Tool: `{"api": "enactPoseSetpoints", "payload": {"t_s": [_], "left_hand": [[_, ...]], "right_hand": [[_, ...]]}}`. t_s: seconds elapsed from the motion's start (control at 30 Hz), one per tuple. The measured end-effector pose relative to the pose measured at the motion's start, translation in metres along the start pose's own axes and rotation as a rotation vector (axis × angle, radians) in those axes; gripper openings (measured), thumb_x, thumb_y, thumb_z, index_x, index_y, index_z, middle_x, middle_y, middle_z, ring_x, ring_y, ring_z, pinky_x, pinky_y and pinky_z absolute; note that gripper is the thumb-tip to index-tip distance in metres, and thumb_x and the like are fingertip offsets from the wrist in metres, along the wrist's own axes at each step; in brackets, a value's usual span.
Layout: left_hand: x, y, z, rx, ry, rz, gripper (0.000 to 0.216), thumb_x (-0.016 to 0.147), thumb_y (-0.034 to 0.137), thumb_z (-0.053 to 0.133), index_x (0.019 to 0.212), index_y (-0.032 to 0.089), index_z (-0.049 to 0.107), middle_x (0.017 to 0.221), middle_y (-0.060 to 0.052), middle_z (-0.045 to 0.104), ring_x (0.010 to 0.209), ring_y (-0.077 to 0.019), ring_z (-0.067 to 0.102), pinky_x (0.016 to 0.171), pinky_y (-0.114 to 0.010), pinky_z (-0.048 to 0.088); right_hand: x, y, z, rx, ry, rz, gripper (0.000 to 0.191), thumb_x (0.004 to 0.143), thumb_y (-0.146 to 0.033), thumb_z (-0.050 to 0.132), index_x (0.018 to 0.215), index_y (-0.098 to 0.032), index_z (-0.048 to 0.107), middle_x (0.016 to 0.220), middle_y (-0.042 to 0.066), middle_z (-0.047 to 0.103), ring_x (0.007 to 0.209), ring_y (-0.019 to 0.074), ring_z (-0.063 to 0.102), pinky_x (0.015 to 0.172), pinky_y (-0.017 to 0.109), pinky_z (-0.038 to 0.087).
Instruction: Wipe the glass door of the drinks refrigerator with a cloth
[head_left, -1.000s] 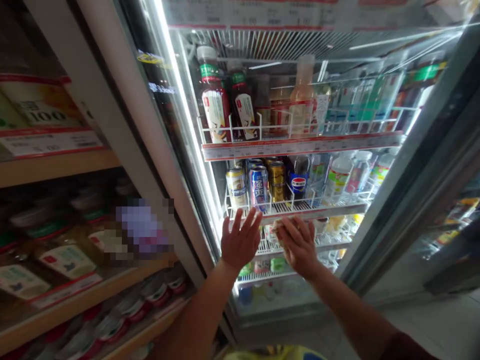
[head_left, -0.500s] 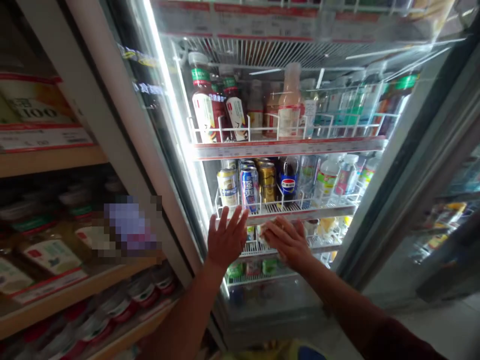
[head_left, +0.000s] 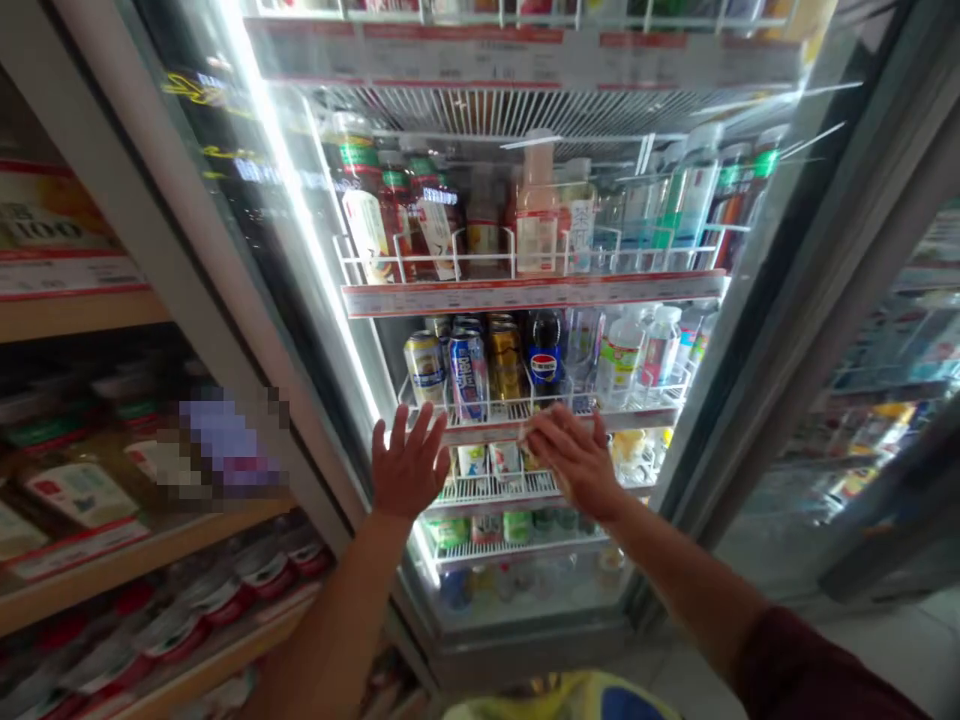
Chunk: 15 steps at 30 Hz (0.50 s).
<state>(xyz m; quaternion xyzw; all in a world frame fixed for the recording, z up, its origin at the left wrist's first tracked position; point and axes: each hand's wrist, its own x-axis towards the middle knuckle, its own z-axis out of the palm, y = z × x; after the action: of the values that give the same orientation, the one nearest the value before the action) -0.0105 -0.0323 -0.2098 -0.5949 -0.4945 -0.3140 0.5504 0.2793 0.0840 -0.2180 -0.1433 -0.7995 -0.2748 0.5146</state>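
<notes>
I stand before a lit drinks fridge whose glass door point(head_left: 315, 330) is closed. My left hand point(head_left: 409, 465) lies open on the glass with its fingers spread, just below the shelf of cans point(head_left: 469, 375). To its right, my right hand point(head_left: 577, 460) presses a pale cloth point(head_left: 527, 432) against the glass at the level of that shelf's front edge. A dark cola bottle point(head_left: 545, 360) stands right above the cloth, behind the glass.
Juice and tea bottles point(head_left: 367, 220) fill the fridge's upper shelf, with small packs on the lower racks. Wooden shelves point(head_left: 112, 560) with jars and bottles stand at the left. The fridge's grey frame point(head_left: 787, 330) runs down the right. Something yellow point(head_left: 562, 700) shows at the bottom edge.
My view has swung right and up, so the fridge sits further left in the picture. My right hand with the cloth has slid a little up the glass, to the can shelf's edge.
</notes>
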Motion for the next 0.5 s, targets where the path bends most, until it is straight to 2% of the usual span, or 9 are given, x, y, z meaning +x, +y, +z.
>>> {"api": "enactPoseSetpoints", "payload": {"t_s": [0.1,0.17,0.23,0.3,0.37,0.5], "left_hand": [[-0.001,-0.001,0.002,0.005,0.001,0.008,0.073,0.103,0.028,0.061,0.171,0.025,0.035,0.169,-0.008,0.049,0.17,-0.0249,0.017,0.139,-0.05,0.014],[-0.004,-0.002,0.004,0.002,-0.011,-0.01,0.069,0.104,0.029,0.059,0.169,0.027,0.038,0.169,-0.008,0.05,0.17,-0.0251,0.017,0.138,-0.051,0.014],[-0.007,-0.003,0.006,0.003,-0.03,-0.025,0.065,0.105,0.031,0.058,0.167,0.027,0.041,0.168,-0.008,0.05,0.17,-0.0263,0.019,0.137,-0.053,0.015],[-0.009,-0.004,0.007,0.016,-0.039,-0.027,0.064,0.105,0.031,0.057,0.167,0.027,0.041,0.168,-0.009,0.05,0.17,-0.0271,0.02,0.136,-0.054,0.016],[-0.008,-0.005,0.007,0.034,-0.025,-0.013,0.064,0.106,0.032,0.056,0.168,0.026,0.04,0.168,-0.009,0.05,0.17,-0.0269,0.019,0.136,-0.054,0.017],[-0.008,-0.005,0.009,0.034,-0.006,0.002,0.065,0.106,0.033,0.055,0.168,0.025,0.039,0.168,-0.01,0.05,0.17,-0.0266,0.018,0.136,-0.053,0.017]], "right_hand": [[0.006,0.027,-0.009,-0.061,0.156,0.22,0.055,0.106,-0.02,0.058,0.161,-0.028,0.052,0.156,0.005,0.067,0.166,0.0222,0.035,0.141,0.051,0.008],[0.002,0.024,-0.006,-0.068,0.185,0.287,0.059,0.106,-0.019,0.057,0.164,-0.028,0.048,0.161,0.006,0.062,0.167,0.025,0.031,0.14,0.053,0.012],[-0.008,0.009,-0.002,-0.03,0.105,0.216,0.06,0.104,-0.017,0.056,0.163,-0.029,0.05,0.162,0.005,0.062,0.169,0.0241,0.028,0.141,0.051,0.01],[-0.016,-0.003,0.0,0.021,-0.009,0.075,0.059,0.103,-0.014,0.055,0.16,-0.032,0.054,0.158,0.0,0.065,0.168,0.0197,0.027,0.142,0.047,0.003],[-0.016,-0.001,-0.003,0.042,-0.046,0.015,0.058,0.103,-0.013,0.055,0.158,-0.033,0.056,0.155,-0.002,0.068,0.167,0.0168,0.03,0.142,0.046,-0.002],[-0.002,0.034,-0.014,-0.01,0.108,0.2,0.063,0.104,-0.017,0.061,0.163,-0.031,0.049,0.159,0.002,0.065,0.167,0.0204,0.03,0.141,0.048,0.005]]}}
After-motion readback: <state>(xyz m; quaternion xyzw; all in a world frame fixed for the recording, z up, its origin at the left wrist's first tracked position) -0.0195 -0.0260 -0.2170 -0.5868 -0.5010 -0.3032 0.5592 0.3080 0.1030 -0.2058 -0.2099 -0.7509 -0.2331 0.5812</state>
